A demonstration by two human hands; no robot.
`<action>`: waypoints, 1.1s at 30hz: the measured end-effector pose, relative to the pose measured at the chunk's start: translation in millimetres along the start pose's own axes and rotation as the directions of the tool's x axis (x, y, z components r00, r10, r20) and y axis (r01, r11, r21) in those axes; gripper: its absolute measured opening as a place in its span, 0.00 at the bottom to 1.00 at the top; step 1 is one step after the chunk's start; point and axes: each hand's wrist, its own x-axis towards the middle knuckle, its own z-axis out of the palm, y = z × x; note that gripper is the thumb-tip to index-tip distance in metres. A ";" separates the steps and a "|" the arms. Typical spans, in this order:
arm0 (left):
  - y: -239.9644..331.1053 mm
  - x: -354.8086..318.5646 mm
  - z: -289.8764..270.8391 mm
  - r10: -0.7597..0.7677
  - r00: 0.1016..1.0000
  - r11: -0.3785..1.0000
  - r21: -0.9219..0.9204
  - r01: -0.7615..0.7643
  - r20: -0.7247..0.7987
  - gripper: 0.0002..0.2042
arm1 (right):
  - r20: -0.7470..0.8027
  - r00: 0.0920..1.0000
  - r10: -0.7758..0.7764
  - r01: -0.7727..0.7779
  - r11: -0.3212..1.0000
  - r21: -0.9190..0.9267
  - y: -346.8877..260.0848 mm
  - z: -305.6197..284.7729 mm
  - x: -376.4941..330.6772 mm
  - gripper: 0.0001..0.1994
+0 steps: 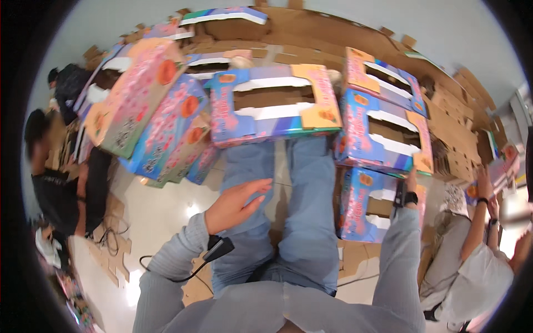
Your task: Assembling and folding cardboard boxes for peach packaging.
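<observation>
Right hand (411,182), grip unclear, meets a windowed blue box (360,131); left hand (236,207) uncurled, empty.

A pale, glossy tiled floor (166,208) carries the things, with bright glare spots toward eight o'clock. There, a black cable (111,240) lies loosely coiled beside flat cardboard pieces (117,265). At four o'clock stands a patterned box (355,208), lowest of a stack; a brown cardboard sheet (353,255) shows just below it, though whether the box rests on it is unclear. Near five o'clock runs a thin dark cord (358,280).
</observation>
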 end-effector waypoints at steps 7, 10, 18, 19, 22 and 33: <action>37.1 -7.8 -85.4 0.289 0.935 0.829 0.542 -0.137 -0.205 0.25 | 0.162 0.969 -0.187 0.152 0.966 0.209 37.5 -0.5 -40.1 0.32; 62.2 -13.1 -139.1 0.482 0.807 0.597 0.802 -0.018 -0.341 0.25 | 0.116 0.986 -0.120 0.088 0.964 0.250 6.8 62.0 -124.9 0.30; 48.8 -9.3 -287.1 0.064 0.870 0.380 0.818 0.432 -0.489 0.39 | 0.316 0.911 -0.264 0.188 0.950 0.249 -44.8 124.3 -270.5 0.31; 55.8 -6.6 -295.2 -0.295 0.844 0.557 0.637 0.533 -0.448 0.41 | 0.356 0.899 -0.256 0.189 0.959 0.212 -51.7 134.7 -289.4 0.30; 32.5 -7.8 -313.0 -0.254 0.883 0.668 0.588 0.456 -0.395 0.44 | 0.465 0.850 -0.247 0.207 0.969 0.136 -55.1 156.8 -328.7 0.28; 162.2 -6.3 -196.7 -0.236 0.963 0.719 0.690 0.084 0.129 0.41 | 0.787 0.587 -0.192 0.194 0.977 0.094 -73.8 220.7 -429.1 0.29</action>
